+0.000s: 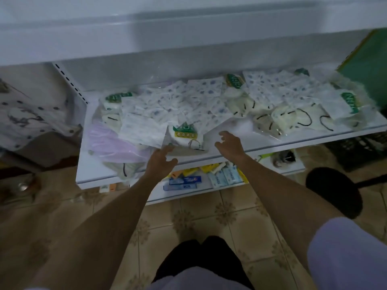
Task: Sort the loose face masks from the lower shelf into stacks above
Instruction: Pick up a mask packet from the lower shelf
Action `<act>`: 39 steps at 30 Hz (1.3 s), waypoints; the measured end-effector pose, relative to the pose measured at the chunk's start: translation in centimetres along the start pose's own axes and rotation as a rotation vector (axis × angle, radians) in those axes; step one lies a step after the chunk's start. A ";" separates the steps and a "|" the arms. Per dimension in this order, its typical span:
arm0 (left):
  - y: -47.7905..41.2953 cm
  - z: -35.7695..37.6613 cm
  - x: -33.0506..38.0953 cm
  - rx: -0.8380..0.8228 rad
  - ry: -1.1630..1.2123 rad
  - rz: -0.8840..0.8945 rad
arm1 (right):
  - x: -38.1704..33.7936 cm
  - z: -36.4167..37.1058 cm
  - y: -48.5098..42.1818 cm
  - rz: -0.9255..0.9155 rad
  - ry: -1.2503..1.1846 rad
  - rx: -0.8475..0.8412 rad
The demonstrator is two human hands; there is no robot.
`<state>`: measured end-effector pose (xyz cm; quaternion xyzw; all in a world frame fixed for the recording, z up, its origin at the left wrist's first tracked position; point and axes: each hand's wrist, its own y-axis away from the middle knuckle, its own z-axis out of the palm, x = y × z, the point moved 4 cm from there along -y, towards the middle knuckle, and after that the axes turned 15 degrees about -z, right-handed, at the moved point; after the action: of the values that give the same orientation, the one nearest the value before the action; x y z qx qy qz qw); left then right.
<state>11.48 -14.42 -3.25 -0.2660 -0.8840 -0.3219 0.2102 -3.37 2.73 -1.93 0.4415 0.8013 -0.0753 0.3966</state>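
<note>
Nearest: knees [199, 254] in dark cloth at 6 o'clock over tiled floor [188, 216], black stool [333, 191] at 4 o'clock. Both bare forearms ran up toward 12. The left hand [160, 162] hovered at the front edge of the shelf [94, 168], fingers loose and spread, gripping nothing. Its forefinger tip sat at the near edge of a green-label pack [184, 137]; contact couldn't be confirmed. The right hand [230, 144] was at 2 o'clock of the left one, over a bare patch of shelf, fingers loosely curled, nothing in it. Below the shelf edge, the low shelf [297, 166] carried blue boxes [182, 183] and pale blue packs [224, 177]. At 10 o'clock of the left hand lay purple masks [109, 141] in clear wrap, with a cream pack [123, 168] at their 6 o'clock near the shelf edge. The task's masks were all on this shelf, loose and overlapping: printed white masks [178, 105] heaped from 11 to 1 o'clock of the hands, cream masks [293, 120] with black loops at 2 o'clock. A black crate [356, 151] stood on the floor at 3 o'clock, spotted cloth [31, 114] at 9. A green board [368, 65] stood at far 2 o'clock. Farthest, the top shelf [188, 45] at 12 o'clock, blurred.
</note>
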 end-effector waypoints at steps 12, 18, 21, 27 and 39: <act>-2.1 3.8 0.3 -0.078 -0.099 -0.015 | 0.9 5.1 -4.5 0.167 -0.301 -0.059; -0.7 3.2 1.7 -0.108 -0.023 -0.061 | 0.3 3.9 -3.1 0.105 -0.313 -0.090; -0.1 3.1 1.9 -0.130 0.082 -0.100 | -0.2 2.8 -2.2 0.084 -0.302 -0.052; -0.4 3.6 3.1 -0.308 0.700 -0.300 | 0.5 2.3 -3.6 0.083 -0.288 0.039; 0.2 3.6 3.0 -0.240 0.748 -0.358 | -0.1 4.3 -1.5 0.181 -0.467 0.142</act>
<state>8.57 -10.81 -4.09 0.0041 -0.7356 -0.5279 0.4245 -1.99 -0.27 -5.10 0.5089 0.6378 -0.1952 0.5442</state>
